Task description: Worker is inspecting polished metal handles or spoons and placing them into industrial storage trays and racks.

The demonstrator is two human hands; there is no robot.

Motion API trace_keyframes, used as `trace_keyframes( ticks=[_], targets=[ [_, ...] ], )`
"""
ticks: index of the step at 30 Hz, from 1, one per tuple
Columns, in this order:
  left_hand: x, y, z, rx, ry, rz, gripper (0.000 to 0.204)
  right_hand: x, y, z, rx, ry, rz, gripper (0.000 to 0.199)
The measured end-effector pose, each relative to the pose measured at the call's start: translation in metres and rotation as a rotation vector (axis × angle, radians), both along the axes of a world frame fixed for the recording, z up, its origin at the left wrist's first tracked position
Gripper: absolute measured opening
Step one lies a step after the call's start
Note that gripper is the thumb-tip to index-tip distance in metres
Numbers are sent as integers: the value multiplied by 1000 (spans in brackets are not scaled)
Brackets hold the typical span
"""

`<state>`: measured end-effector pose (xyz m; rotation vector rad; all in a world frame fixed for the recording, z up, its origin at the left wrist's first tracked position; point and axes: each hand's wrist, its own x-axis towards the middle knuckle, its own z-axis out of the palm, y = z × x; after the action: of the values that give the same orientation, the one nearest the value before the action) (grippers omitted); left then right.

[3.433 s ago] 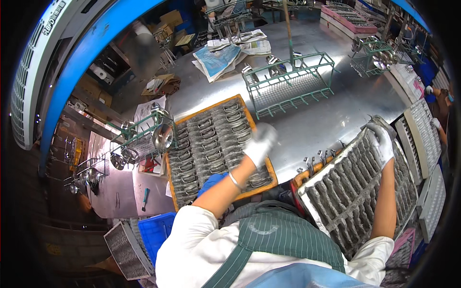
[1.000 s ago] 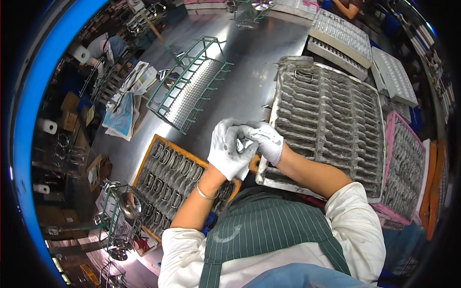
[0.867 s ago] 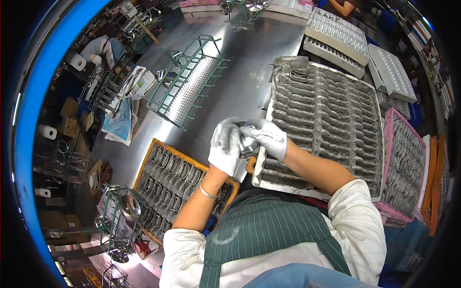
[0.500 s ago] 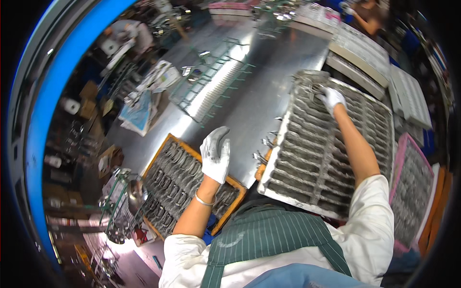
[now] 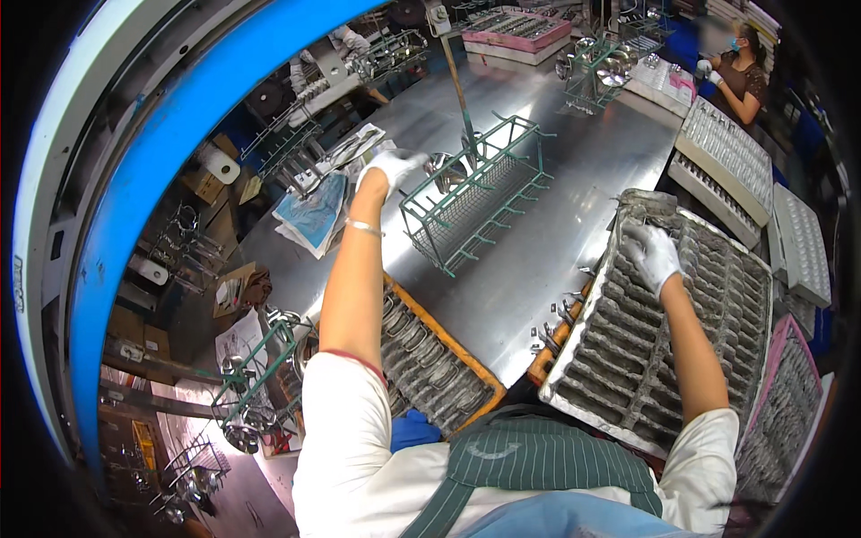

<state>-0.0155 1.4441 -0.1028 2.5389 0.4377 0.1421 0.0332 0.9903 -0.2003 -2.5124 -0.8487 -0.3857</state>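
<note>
Stretched far forward, my left hand (image 5: 389, 170), in a white glove, is beside the left end of a green wire rack (image 5: 466, 202). Its fingertips blur close to a shiny, rounded metal piece (image 5: 446, 172) at the rack, and I cannot tell whether they grip it. My gloved right hand (image 5: 655, 255) rests over the far left part of a grey molded tray (image 5: 619, 341) with rows of slots. Its fingers look bent downward and apart, with nothing visible in them. An orange-rimmed tray (image 5: 448, 345) holding rows of dark curved pieces lies partly behind my left forearm.
Small metal parts (image 5: 543, 336) line an orange edge by the grey tray. Paper sheets with blue cloth (image 5: 309, 215) lie left of the rack. Stacked light trays (image 5: 731, 152) and a pink-rimmed tray (image 5: 785, 394) stand right. A co-worker (image 5: 740, 76) is at the far right.
My left hand has swung forward from above the orange-rimmed tray to the green rack. My right hand stays at the grey tray, slightly nearer its left edge. The view has shifted.
</note>
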Motion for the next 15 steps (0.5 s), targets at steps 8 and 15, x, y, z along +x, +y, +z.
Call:
trace_keyframes(
  ticks=[8, 15],
  targets=[
    [88, -4, -35, 52, 176, -110, 62, -54, 14, 21, 82, 72, 126, 18],
    [83, -44, -37, 510, -111, 124, 44, -70, 7, 30, 76, 155, 103, 20]
  ],
)
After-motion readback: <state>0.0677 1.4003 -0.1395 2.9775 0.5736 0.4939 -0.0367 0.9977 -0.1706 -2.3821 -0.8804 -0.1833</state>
